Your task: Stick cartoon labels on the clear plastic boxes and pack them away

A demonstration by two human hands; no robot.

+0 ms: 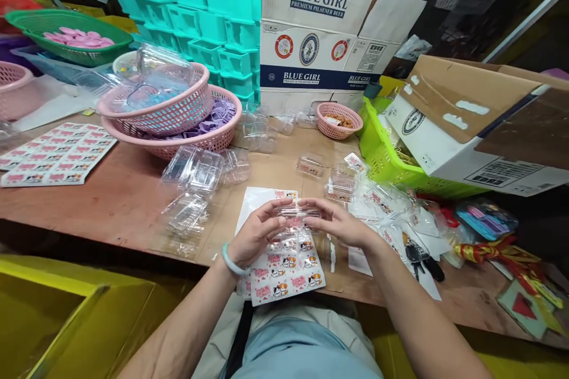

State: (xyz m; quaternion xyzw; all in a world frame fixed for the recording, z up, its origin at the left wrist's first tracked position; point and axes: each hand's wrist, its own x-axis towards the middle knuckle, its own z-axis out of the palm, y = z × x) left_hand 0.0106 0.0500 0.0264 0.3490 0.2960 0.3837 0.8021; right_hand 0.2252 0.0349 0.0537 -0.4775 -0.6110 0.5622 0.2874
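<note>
The left hand and right hand grip a clear box by fingertips over a sticker sheet, a pink basket of purple pieces at ten o'clock, a smaller basket of brownish pieces at one.

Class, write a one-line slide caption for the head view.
Left hand and right hand hold a clear plastic case over a sticker sheet at a worktable.

Turquoise bins stand stacked behind the table, beside an upright white carton printed BLUE GIRL; at the far left a green basket holds pink pieces; at the right an open carton tilts over a lime-green basket, and a red-and-gold ribbon lies nearer the front
</note>
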